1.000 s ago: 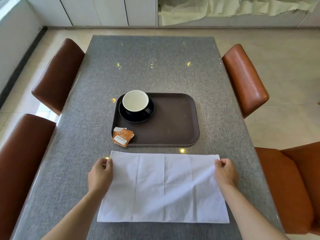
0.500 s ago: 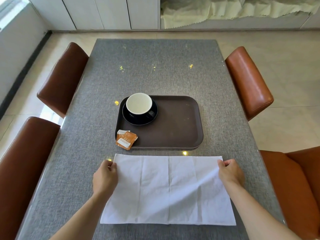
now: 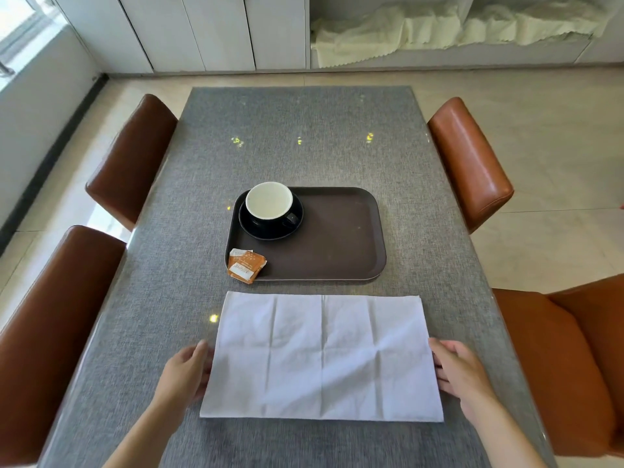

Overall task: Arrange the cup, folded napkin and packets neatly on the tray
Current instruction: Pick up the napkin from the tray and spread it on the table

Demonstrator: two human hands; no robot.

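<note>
A white napkin (image 3: 322, 358) lies spread flat on the grey table, creased into panels, just in front of the dark brown tray (image 3: 337, 244). A black cup with a white inside (image 3: 270, 202) sits on a black saucer at the tray's far left corner. Orange packets (image 3: 244, 266) lie over the tray's near left rim, partly on the table. My left hand (image 3: 187, 373) rests at the napkin's left edge, fingers apart. My right hand (image 3: 456, 368) is at its right edge, fingers apart. Neither hand grips the napkin.
Brown leather chairs stand at both sides of the table: two on the left (image 3: 131, 157) (image 3: 50, 325), two on the right (image 3: 469, 160) (image 3: 574, 359). White cabinets and a pale cloth (image 3: 439, 28) line the far wall.
Both hands have let go of the napkin's far corners and slid back toward me along its side edges. The napkin now lies flat. The camera tilted a little.
</note>
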